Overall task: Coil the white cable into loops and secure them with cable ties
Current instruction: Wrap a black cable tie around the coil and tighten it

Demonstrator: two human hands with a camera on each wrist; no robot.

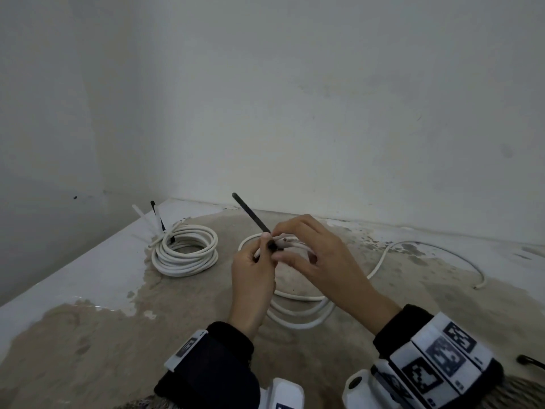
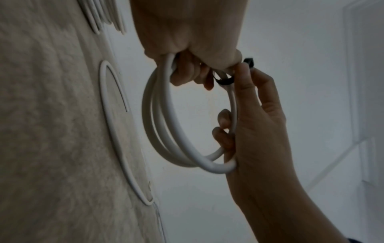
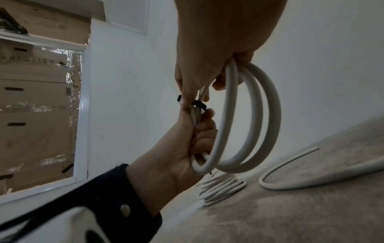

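A small coil of white cable [image 1: 298,315] is held up off the surface between both hands. My left hand [image 1: 250,270] grips its strands in a fist; in the left wrist view the fingers [image 2: 187,72] curl round the cable [image 2: 166,131]. A black cable tie [image 1: 250,214] wraps the strands, its tail pointing up and away. My right hand [image 1: 318,249] pinches the tie [image 2: 224,81] at its head, and its lower fingers hook the coil [image 3: 249,115]. In the right wrist view the tie [image 3: 198,105] sits between the two thumbs.
A finished coil [image 1: 184,249] with black and white ties lies at the back left, near the wall corner. The cable's loose tail [image 1: 427,246] curves across the worn concrete surface [image 1: 88,335] to the right. A dark object [image 1: 530,363] lies at the right edge.
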